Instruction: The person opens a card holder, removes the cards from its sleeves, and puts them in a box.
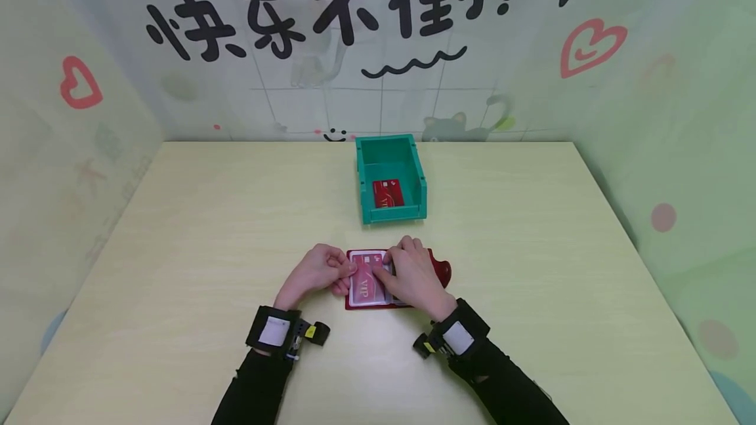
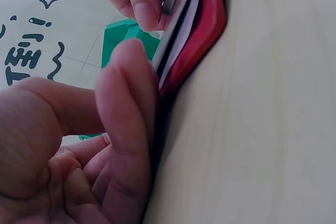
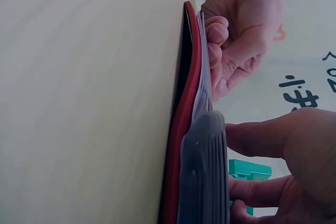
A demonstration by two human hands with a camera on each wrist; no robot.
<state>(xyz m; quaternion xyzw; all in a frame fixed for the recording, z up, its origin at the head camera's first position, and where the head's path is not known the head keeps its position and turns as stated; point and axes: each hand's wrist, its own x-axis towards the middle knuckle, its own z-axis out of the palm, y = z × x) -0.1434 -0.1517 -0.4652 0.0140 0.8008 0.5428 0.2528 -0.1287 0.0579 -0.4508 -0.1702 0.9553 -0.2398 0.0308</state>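
A red card holder (image 1: 378, 307) lies opened on the table, with a stack of clear sleeves (image 3: 202, 177) inside. Through the top sleeve shows a pink-red VIP card (image 1: 365, 284). My left hand (image 1: 323, 271) is at the holder's left edge, thumb and forefinger pinching the sleeve's rim in the head view. In the left wrist view, the left hand (image 2: 105, 129) partly hides that corner. Across the holder's right half lies my right hand (image 1: 416, 274), its thumb reaching onto the card's sleeve. Up close, the right hand (image 3: 283, 156) presses the sleeve faces with thumb and fingertips.
A green open-front bin (image 1: 394, 214) stands behind the holder, with a red VIP card (image 1: 388, 193) lying inside. A dark red rounded tab (image 1: 441, 270) sticks out at the holder's right side. Printed curtains (image 1: 378, 103) enclose the table's back and sides.
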